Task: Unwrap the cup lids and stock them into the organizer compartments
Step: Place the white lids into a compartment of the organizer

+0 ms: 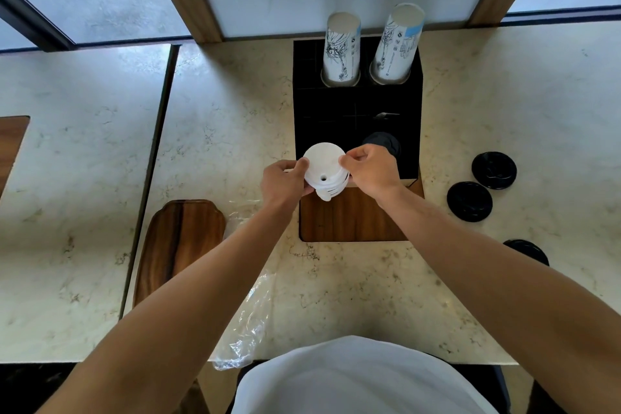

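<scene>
The lower lids of the white lid stack [324,171] are partly hidden behind both hands; their count cannot be told. The organizer [356,104] interior is black and its dividers are hard to make out. One black lid [527,250] at the right is cut off by the right forearm.

Left of the grip, a wooden board [181,245] and clear plastic wrap [248,319] lie on the desk [336,279]. The left hand [284,181] and right hand [369,168] close their fingers on opposite sides of the stack, held over the organizer's front left corner. Right of the grip, loose black lids [493,170] lie on the desk.
</scene>
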The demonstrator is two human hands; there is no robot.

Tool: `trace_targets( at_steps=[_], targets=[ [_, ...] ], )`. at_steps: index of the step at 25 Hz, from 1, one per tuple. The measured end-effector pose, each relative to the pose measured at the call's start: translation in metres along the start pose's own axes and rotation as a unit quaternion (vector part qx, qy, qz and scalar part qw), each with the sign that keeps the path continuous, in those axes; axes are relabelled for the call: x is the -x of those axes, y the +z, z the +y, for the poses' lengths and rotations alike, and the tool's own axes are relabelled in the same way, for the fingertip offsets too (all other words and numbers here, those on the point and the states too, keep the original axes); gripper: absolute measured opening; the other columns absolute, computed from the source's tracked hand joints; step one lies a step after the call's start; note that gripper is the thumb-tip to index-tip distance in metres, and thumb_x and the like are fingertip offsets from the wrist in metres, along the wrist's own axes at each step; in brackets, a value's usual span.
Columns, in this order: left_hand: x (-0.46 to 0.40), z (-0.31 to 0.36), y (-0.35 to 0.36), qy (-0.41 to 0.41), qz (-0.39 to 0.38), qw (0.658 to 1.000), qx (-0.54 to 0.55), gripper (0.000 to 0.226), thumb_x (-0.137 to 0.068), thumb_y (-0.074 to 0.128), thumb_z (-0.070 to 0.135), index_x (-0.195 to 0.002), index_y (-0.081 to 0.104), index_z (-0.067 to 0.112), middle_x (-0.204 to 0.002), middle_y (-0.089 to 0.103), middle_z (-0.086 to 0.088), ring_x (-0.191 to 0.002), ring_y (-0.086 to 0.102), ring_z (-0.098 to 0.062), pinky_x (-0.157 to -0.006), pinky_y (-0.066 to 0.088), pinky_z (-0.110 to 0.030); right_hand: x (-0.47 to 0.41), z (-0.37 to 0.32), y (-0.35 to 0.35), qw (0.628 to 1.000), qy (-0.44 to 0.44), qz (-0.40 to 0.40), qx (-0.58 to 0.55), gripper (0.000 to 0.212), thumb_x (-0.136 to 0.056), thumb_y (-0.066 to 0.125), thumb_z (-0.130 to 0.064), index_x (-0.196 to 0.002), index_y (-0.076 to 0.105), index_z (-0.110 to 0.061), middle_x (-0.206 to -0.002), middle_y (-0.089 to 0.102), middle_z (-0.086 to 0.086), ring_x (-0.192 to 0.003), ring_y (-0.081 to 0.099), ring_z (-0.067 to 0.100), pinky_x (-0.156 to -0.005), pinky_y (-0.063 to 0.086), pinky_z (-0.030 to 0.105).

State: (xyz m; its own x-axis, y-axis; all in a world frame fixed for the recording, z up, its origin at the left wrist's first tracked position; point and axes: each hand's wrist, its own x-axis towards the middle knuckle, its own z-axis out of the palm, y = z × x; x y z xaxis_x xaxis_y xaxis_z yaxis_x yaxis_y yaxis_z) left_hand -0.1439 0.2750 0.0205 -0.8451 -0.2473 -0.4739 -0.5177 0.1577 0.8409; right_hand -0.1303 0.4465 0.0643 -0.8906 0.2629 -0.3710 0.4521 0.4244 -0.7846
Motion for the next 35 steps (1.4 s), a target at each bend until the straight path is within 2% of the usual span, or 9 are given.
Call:
trace_targets(
  at_steps=[4, 6, 8, 10, 15, 21, 25, 29, 35],
  targets=[
    [-0.009, 0.009, 0.006, 0.009, 0.015, 1.000, -0.009, 0.023, -0.095, 0.070, 0.026, -0.105, 0.076, 0.007, -0.092, 0.073, 0.001, -0.062, 0.073, -0.004, -0.064, 0.065, -0.035, -0.012, -0.007, 0.005, 0.999, -0.016, 0.024, 0.021, 0.032, -0.098, 0.064, -0.028, -0.122, 0.071, -0.007, -0.118, 0.074, 0.008, -0.106, 0.070, 0.022, -0.097, 0.058, 0.038],
    [-0.012, 0.012, 0.009, 0.011, 0.020, 0.999, -0.026, 0.013, -0.094, 0.067, 0.024, -0.091, 0.076, 0.016, -0.078, 0.070, 0.014, -0.059, 0.072, -0.005, -0.073, 0.066, -0.041, -0.017, -0.010, 0.007, 0.999, -0.019, 0.029, 0.030, 0.031, -0.099, 0.063, -0.027, -0.122, 0.071, -0.008, -0.119, 0.074, 0.007, -0.107, 0.070, 0.020, -0.096, 0.056, 0.032],
    [-0.011, 0.015, 0.013, 0.007, 0.023, 0.998, -0.052, 0.026, -0.091, 0.065, 0.021, -0.067, 0.067, 0.030, -0.057, 0.062, 0.018, -0.062, 0.069, -0.011, -0.078, 0.065, -0.047, -0.022, -0.011, 0.009, 0.998, -0.024, 0.030, 0.051, 0.032, -0.098, 0.063, -0.025, -0.124, 0.070, -0.008, -0.119, 0.074, 0.008, -0.108, 0.069, 0.020, -0.092, 0.054, 0.027],
    [-0.010, 0.015, 0.017, 0.006, 0.018, 0.997, -0.074, 0.034, -0.088, 0.062, 0.020, -0.057, 0.057, 0.033, -0.056, 0.056, 0.015, -0.066, 0.064, -0.019, -0.079, 0.062, -0.050, -0.026, -0.011, 0.011, 0.996, -0.030, 0.029, 0.084, 0.033, -0.098, 0.063, -0.024, -0.125, 0.069, -0.008, -0.119, 0.073, 0.009, -0.107, 0.069, 0.020, -0.090, 0.054, 0.027],
    [-0.006, 0.012, 0.025, 0.010, 0.013, 0.992, -0.124, 0.023, -0.085, 0.058, 0.016, -0.079, 0.070, -0.002, -0.070, 0.067, -0.021, -0.061, 0.058, -0.020, -0.058, 0.048, -0.034, -0.033, -0.011, 0.017, 0.986, -0.054, 0.026, 0.154, 0.033, -0.097, 0.062, -0.022, -0.125, 0.068, -0.005, -0.115, 0.074, 0.013, -0.102, 0.070, 0.025, -0.086, 0.059, 0.034],
    [-0.011, 0.018, 0.029, -0.015, 0.001, 0.990, -0.140, 0.026, -0.083, 0.046, 0.002, -0.093, 0.070, -0.001, -0.080, 0.070, -0.009, -0.064, 0.062, -0.021, -0.051, 0.048, -0.029, -0.045, -0.015, 0.028, 0.975, -0.051, -0.027, 0.216, 0.036, -0.094, 0.064, -0.023, -0.123, 0.062, -0.001, -0.122, 0.064, 0.018, -0.107, 0.063, 0.028, -0.073, 0.043, 0.028],
    [-0.014, 0.014, 0.041, -0.036, -0.002, 0.990, -0.138, 0.031, -0.088, 0.048, 0.003, -0.113, 0.066, 0.007, -0.101, 0.069, -0.012, -0.085, 0.067, -0.026, -0.067, 0.060, -0.034, -0.051, -0.018, 0.036, 0.967, -0.039, -0.072, 0.241, 0.043, -0.095, 0.064, -0.021, -0.132, 0.055, 0.000, -0.131, 0.052, 0.022, -0.111, 0.059, 0.033, -0.077, 0.040, 0.027],
    [-0.018, 0.004, 0.047, -0.040, 0.003, 0.990, -0.136, 0.028, -0.091, 0.051, 0.001, -0.114, 0.063, 0.012, -0.095, 0.065, -0.005, -0.074, 0.059, -0.012, -0.056, 0.052, -0.026, -0.055, -0.016, 0.040, 0.959, -0.026, -0.096, 0.264, 0.047, -0.094, 0.065, -0.011, -0.137, 0.050, 0.002, -0.138, 0.047, 0.023, -0.116, 0.058, 0.037, -0.083, 0.043, 0.030],
    [-0.030, 0.005, 0.047, -0.046, -0.021, 0.986, -0.161, 0.022, -0.094, 0.054, 0.000, -0.109, 0.059, 0.015, -0.080, 0.053, 0.007, -0.070, 0.052, -0.008, -0.053, 0.046, -0.022, -0.060, -0.013, 0.043, 0.949, -0.030, -0.122, 0.288, 0.045, -0.096, 0.059, -0.004, -0.139, 0.048, 0.004, -0.137, 0.052, 0.026, -0.122, 0.056, 0.036, -0.087, 0.045, 0.031]
  ],
)
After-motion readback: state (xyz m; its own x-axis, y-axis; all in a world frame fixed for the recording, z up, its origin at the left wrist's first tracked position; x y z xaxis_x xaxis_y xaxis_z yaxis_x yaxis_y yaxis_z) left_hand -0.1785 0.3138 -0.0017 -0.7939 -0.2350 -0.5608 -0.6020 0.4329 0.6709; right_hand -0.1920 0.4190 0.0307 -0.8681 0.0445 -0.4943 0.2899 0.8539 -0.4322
